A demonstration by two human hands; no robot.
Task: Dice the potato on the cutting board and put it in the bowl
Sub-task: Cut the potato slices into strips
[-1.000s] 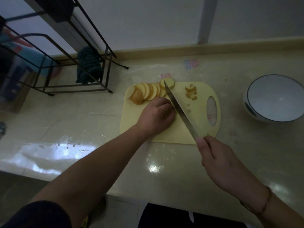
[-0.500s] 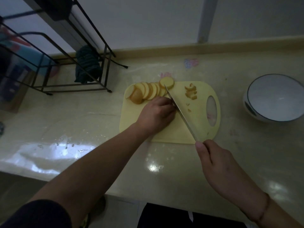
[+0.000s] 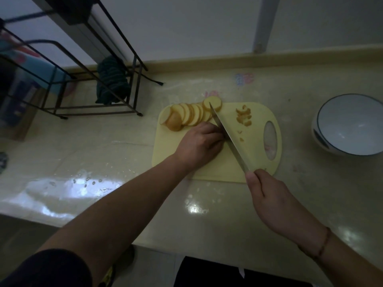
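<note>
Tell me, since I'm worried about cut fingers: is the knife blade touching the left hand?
Cannot tell. In the head view the knife blade runs right along the knuckles of the left hand, with no gap visible, but dim light hides actual contact.

One head-worn camera looks steeply down, close over the counter [image 3: 207, 214].

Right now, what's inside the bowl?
Nothing visible: the bowl shows a bare white interior, no potato yet. Its right edge is cut off by the frame, so that part can't be checked. The diced pieces lie on the cutting board.
</note>
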